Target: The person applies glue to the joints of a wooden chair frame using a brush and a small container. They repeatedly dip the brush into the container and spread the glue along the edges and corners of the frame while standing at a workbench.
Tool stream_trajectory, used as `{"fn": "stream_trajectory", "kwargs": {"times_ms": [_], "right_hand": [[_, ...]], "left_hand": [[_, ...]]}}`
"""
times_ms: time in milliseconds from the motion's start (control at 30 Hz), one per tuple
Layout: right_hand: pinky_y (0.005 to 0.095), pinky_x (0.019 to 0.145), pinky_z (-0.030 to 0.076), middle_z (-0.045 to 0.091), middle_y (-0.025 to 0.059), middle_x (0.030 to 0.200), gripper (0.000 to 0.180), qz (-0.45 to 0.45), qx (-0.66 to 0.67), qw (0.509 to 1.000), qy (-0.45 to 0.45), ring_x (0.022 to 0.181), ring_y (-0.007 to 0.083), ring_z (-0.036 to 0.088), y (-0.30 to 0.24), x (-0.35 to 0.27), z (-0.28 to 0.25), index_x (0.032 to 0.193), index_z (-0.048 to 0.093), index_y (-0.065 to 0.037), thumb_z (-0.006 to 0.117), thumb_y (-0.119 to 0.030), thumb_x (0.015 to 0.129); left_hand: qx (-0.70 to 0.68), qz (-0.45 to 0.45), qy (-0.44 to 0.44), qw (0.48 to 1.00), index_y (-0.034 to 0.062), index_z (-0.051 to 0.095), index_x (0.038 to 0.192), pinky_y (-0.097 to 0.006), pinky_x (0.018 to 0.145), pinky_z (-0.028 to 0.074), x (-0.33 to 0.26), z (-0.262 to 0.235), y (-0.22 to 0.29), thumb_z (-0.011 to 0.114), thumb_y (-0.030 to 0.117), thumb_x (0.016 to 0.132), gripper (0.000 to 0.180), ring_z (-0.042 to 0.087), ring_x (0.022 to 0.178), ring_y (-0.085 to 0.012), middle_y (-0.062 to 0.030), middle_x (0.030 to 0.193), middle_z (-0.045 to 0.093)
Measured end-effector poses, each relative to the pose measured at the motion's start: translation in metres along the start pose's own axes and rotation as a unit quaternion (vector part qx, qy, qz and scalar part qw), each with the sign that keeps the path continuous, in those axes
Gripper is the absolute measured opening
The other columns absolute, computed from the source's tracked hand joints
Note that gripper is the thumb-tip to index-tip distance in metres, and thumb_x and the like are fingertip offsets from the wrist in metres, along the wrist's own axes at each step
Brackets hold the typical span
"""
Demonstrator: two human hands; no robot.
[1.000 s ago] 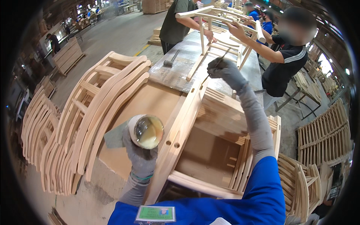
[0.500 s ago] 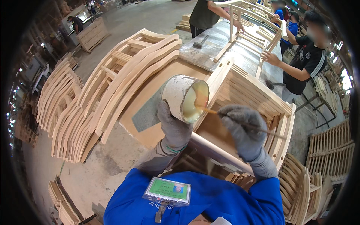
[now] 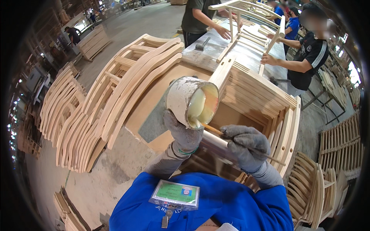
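My left hand (image 3: 184, 133), in a grey glove, grips a whitish round pot (image 3: 178, 98) from below and the near side. The pot is tilted toward the right, and a creamy yellowish liquid (image 3: 197, 103) shows inside it. In my gloved right hand (image 3: 248, 148) is a thin wooden stick (image 3: 213, 129), pinched in the fingers. Its tip meets the pot's lower inner rim, where pale liquid clings; whether it ends in bristles I cannot tell. Just beyond the pot, a light wooden rail (image 3: 222, 75) with slots near its end lies on a stack of wooden frames (image 3: 264, 86).
Stacked curved chair parts (image 3: 131, 82) stand to the left. A metal-topped table (image 3: 200, 57) at the back bears a hammer (image 3: 202, 44) and a chair frame (image 3: 231, 27), handled by two people. More curved wooden parts (image 3: 308, 192) stand at the lower right.
My right hand has moved down, bringing the stick's tip from inside the pot to its lower rim. The pot now faces me more. The scene has shifted slightly with my head.
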State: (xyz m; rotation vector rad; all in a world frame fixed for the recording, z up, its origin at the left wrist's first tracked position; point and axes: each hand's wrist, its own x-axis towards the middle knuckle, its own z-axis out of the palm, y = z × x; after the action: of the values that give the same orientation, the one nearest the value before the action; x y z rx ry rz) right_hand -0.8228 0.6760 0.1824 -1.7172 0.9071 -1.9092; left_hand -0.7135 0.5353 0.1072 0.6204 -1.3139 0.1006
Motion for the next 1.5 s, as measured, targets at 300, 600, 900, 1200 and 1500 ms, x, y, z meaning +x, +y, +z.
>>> {"fn": "stream_trajectory", "kwargs": {"times_ms": [300, 600, 900, 1200, 1500], "right_hand": [[0.0369, 0.076, 0.055, 0.063, 0.0236, 0.102, 0.025, 0.017, 0.008, 0.992, 0.126, 0.092, 0.0290, 0.064, -0.006, -0.006, -0.044, 0.100, 0.052, 0.003, 0.066, 0.004, 0.079], [0.0247, 0.066, 0.049, 0.066, 0.0089, 0.081, 0.016, 0.080, -0.318, 0.857, 0.399, 0.072, 0.0132, 0.062, -0.046, 0.000, -0.280, 0.092, 0.063, 0.002, 0.062, -0.013, 0.085], [0.0274, 0.054, 0.047, 0.063, 0.0075, 0.064, 0.027, 0.246, -0.494, 0.747, 0.371, 0.055, 0.0124, 0.059, -0.008, -0.024, -0.403, 0.083, 0.064, 0.002, 0.066, -0.026, 0.083], [0.0288, 0.054, 0.046, 0.063, 0.0076, 0.064, 0.029, 0.258, -0.489, 0.754, 0.354, 0.056, 0.0135, 0.059, 0.012, -0.028, -0.425, 0.081, 0.064, 0.002, 0.067, -0.028, 0.081], [0.0329, 0.060, 0.047, 0.065, 0.0106, 0.067, 0.027, 0.290, -0.574, 0.699, 0.313, 0.062, 0.0211, 0.062, 0.018, -0.020, -0.430, 0.084, 0.065, -0.003, 0.068, -0.029, 0.078]], "left_hand": [[-0.105, -0.086, -0.152, 0.979, -0.0021, 0.029, 0.134, -0.041, 0.099, 0.037, -0.010, 0.028, 0.028, 0.073, 0.025, 0.077, 0.077, 0.048, 0.117, -0.0279, -0.0167, 0.126, 0.047], [-0.306, -0.312, -0.277, 0.856, -0.0016, 0.044, 0.124, -0.033, 0.097, 0.041, 0.011, 0.033, 0.018, 0.063, 0.005, 0.083, 0.046, 0.055, 0.111, -0.0220, -0.0124, 0.120, 0.057], [-0.352, -0.355, -0.278, 0.820, -0.0006, 0.040, 0.127, -0.032, 0.098, 0.041, 0.004, 0.045, 0.021, 0.063, 0.002, 0.083, 0.050, 0.052, 0.112, -0.0230, -0.0126, 0.123, 0.051], [-0.194, -0.203, -0.341, 0.897, 0.0001, 0.036, 0.129, -0.032, 0.095, 0.044, 0.006, 0.043, 0.016, 0.064, 0.000, 0.081, 0.055, 0.055, 0.110, -0.0222, -0.0157, 0.122, 0.053], [-0.178, -0.178, -0.350, 0.902, 0.0021, 0.031, 0.132, -0.032, 0.096, 0.046, -0.001, 0.040, 0.007, 0.061, -0.004, 0.082, 0.058, 0.053, 0.115, -0.0233, -0.0176, 0.125, 0.052]]}}
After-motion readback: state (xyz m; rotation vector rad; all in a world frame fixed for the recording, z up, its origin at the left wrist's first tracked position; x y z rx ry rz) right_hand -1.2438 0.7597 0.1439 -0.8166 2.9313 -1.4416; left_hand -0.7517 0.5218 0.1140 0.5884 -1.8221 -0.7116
